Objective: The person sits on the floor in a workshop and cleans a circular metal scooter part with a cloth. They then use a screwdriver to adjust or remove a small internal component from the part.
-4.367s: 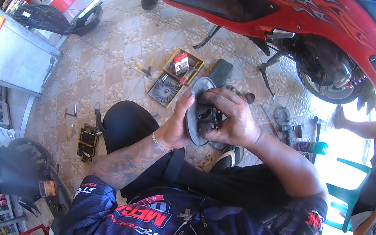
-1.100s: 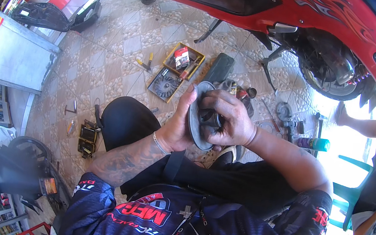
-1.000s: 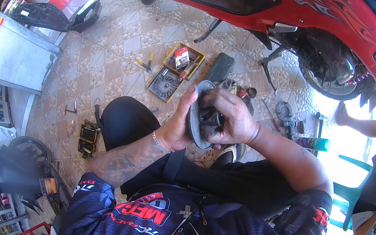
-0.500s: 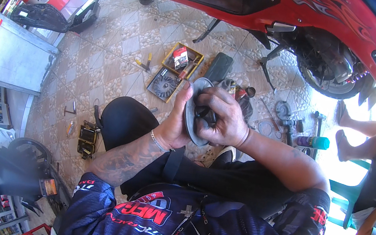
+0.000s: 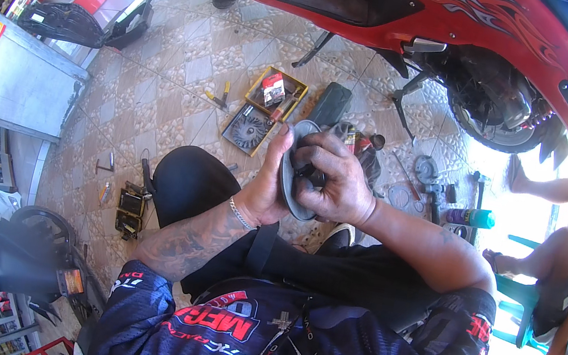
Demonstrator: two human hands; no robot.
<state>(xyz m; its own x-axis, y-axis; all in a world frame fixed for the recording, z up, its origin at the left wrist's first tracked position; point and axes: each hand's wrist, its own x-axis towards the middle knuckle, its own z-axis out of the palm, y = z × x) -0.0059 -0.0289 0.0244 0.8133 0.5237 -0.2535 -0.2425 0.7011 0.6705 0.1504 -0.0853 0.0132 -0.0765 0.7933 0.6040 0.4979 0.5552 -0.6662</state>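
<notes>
The left hand (image 5: 269, 188) is wrapped around the back of a round grey metal disc-shaped engine part (image 5: 293, 171), its fingers curled along the rim and closed on it. The right hand (image 5: 336, 183) presses over the disc's dark centre from the other side, fingers bent and clamped on the same part, so the disc sits edge-up between both palms, above the person's knees. A silver chain bracelet (image 5: 241, 214) circles the left wrist.

Beyond the disc on the tiled floor (image 5: 166, 88) lies a yellow-framed square tray (image 5: 263, 109) with a ribbed round metal piece and a small red box in it. Just right of that tray rests a dark rectangular block (image 5: 331, 103). Farther beyond stands a red scooter with flame decals (image 5: 423, 15), its rear wheel to the right of the disc. A teal-capped spray can (image 5: 471, 217) lies to the right of the disc, near loose wrenches (image 5: 429, 180). Another person's legs (image 5: 547, 214) show at the far right.
</notes>
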